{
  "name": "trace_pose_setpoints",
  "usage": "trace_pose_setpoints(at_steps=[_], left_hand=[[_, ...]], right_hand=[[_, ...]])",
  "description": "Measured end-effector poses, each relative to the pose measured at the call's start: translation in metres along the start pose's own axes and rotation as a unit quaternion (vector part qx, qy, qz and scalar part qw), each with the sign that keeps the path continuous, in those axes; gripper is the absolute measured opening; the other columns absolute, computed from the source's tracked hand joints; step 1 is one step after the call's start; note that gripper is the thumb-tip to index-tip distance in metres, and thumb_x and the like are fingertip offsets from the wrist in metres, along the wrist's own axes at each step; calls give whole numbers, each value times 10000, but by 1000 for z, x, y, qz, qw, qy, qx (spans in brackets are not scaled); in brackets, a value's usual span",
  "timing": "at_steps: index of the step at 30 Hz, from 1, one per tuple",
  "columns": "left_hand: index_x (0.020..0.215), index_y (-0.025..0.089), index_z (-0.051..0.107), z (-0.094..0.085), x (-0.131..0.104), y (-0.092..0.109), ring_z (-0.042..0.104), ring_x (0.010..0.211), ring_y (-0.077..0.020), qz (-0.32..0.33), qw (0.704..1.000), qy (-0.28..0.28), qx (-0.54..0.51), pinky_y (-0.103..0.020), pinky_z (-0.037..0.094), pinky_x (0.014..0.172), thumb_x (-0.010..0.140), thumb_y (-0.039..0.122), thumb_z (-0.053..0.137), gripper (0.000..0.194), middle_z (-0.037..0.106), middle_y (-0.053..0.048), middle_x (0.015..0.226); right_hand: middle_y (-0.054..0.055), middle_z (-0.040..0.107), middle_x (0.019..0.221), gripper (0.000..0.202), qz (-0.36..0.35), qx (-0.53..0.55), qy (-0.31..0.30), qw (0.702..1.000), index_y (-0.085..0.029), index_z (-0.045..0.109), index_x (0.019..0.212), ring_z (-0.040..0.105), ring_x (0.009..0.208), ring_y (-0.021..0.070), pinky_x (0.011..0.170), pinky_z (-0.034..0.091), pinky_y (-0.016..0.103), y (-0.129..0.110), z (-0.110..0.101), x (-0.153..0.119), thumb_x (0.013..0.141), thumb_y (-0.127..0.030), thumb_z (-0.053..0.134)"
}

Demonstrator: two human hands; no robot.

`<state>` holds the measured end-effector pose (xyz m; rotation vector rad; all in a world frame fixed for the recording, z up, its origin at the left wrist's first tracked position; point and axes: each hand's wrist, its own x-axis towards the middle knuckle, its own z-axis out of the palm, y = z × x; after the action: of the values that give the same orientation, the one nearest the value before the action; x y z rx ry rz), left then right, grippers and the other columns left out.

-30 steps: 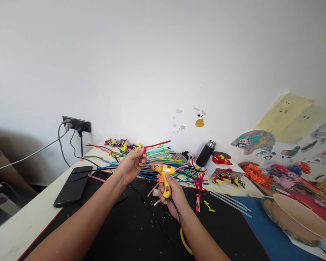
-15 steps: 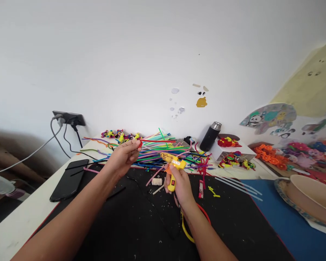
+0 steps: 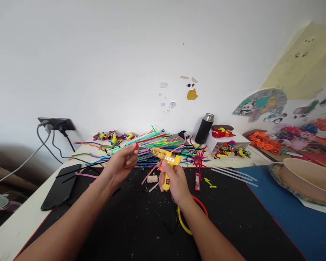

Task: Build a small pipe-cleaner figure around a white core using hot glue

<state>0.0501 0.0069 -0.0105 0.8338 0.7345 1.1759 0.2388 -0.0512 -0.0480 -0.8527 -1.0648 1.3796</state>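
Observation:
My left hand (image 3: 122, 161) pinches a red pipe cleaner (image 3: 137, 146), whose curled end shows at the fingertips. A straight red length seems to run from it toward the right, over the pile. Wrapped around the handle of a yellow hot glue gun (image 3: 168, 158) is my right hand (image 3: 175, 179). The gun's stained nozzle points left, toward the left fingertips, with a gap between them. Behind both hands lies a heap of coloured pipe cleaners (image 3: 152, 154). A spool of cream string (image 3: 152, 179) rests on the black mat (image 3: 141, 224) just below the gun.
On the left lies a black phone (image 3: 61, 186), below a power strip (image 3: 56, 124) with cables. A black flask (image 3: 204, 128), a white box (image 3: 233, 141), clear glue sticks (image 3: 235, 175) and a round bowl (image 3: 309, 177) stand or lie to the right. Small colourful figures line the wall.
The glue gun has moved slightly left and up, its nozzle nearer my left fingertips. My left hand keeps its pinch on the red pipe cleaner. The camera view has shifted a little.

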Motion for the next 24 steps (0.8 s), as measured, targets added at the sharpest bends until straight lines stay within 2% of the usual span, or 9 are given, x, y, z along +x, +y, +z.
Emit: trace_pose_setpoints(at_steps=[5, 10, 24], left_hand=[[644, 128, 627, 5, 0, -10, 216, 371, -25, 11, 999, 9, 33, -153, 205, 363, 777, 355, 837, 337, 350, 83, 436], [670, 122, 635, 7, -1, -16, 213, 376, -19, -3, 999, -12, 47, -154, 183, 371, 748, 336, 860, 320, 378, 83, 457], [654, 117, 640, 7, -1, -15, 208, 385, -20, -18, 999, -32, 26, -151, 186, 363, 744, 350, 867, 337, 386, 78, 457]], right_hand=[[-47, 516, 382, 554, 17, -10, -5, 1000, -157, 634, 840, 458, 302, 109, 353, 348, 218, -2, 1, -2, 823, -710, 656], [-56, 502, 385, 553, 18, -8, -4, 1000, -164, 621, 820, 463, 301, 105, 351, 346, 209, -4, 2, -4, 819, -716, 661], [-56, 495, 367, 553, 31, -37, -4, 999, -177, 587, 800, 443, 294, 96, 359, 332, 200, -8, 5, -8, 828, -727, 642]])
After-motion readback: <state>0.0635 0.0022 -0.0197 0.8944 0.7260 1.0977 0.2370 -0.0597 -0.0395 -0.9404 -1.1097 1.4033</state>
